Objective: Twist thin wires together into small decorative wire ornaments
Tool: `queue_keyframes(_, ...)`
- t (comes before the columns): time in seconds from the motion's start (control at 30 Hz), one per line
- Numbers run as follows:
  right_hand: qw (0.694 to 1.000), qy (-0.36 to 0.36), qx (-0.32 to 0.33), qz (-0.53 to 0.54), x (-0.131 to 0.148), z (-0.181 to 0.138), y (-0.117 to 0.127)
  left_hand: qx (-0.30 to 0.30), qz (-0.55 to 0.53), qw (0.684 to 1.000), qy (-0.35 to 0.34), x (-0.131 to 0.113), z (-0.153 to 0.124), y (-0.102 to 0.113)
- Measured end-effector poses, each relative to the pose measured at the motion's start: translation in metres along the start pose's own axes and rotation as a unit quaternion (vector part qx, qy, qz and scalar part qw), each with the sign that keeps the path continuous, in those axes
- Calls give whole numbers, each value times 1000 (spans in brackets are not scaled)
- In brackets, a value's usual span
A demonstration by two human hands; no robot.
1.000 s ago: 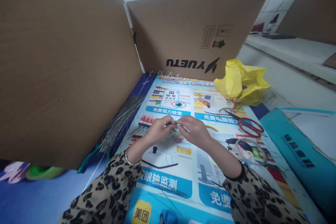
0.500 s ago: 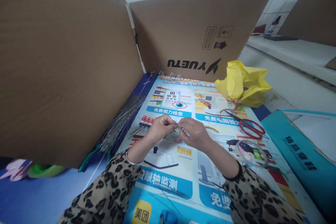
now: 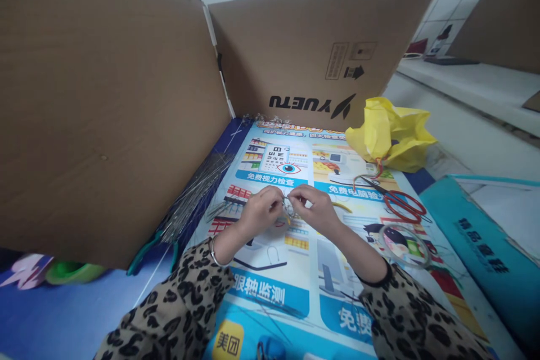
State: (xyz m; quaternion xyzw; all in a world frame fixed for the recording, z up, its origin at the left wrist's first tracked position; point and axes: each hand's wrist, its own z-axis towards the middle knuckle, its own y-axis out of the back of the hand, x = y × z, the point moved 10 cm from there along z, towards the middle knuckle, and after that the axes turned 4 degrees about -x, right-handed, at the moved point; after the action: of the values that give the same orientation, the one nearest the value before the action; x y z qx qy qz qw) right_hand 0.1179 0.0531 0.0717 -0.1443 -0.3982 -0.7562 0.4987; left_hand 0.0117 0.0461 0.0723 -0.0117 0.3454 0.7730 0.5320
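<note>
Over the middle of the printed poster (image 3: pixel 274 180), my left hand (image 3: pixel 262 212) and my right hand (image 3: pixel 314 208) face each other, fingertips almost meeting. Both are closed in a pinch on a small looped piece of thin silvery wire (image 3: pixel 288 208), which spans the gap between them. Its finer shape is too small to make out. A short yellow strip (image 3: pixel 341 207) lies on the poster just beyond my right hand. Left of my left hand is a bundle of long thin wires (image 3: pixel 196 194).
Cardboard panels (image 3: pixel 105 112) stand at left and back. To the right lie red-handled scissors (image 3: pixel 403 206), a tape roll (image 3: pixel 405 246), a yellow bag (image 3: pixel 386 132) and a teal box (image 3: pixel 476 247). Teal-handled pliers (image 3: pixel 145 252) rest at the left. Small wire pieces (image 3: pixel 276 120) sit along the back.
My hands have drawn slightly apart and the fingers have turned, so the wire loop between them shows more. My left wrist has shifted a little. Everything around them stays put.
</note>
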Motion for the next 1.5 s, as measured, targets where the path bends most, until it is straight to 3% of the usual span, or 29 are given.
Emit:
queue_keyframes(0.33, 998, -17, 55, -38, -9, 1, -13, -6, 11, 998, -56, -9, -3, 2)
queue_keyframes(0.57, 997, -33, 43, -52, -9, -1, -11, 11, -4, 1000, -29, -2, -2, 0)
queue_keyframes(0.77, 997, 3, -32, -66, -12, 0, 5, 19, 21, 1000, 5, 14, 6, 8)
queue_keyframes(1.13, 998, -19, -14, -57, -20, 1, 4, 45, 27, 996, 69, 33, 2, 2)
queue_keyframes(1.33, 996, -88, -3, 1, -45, -1, 2, 48, -46, 995, 69, 35, 5, 0)
queue_keyframes(1.5, 988, -147, -4, 50, -67, -8, -4, 57, -56, 990, 117, 45, 3, -4)
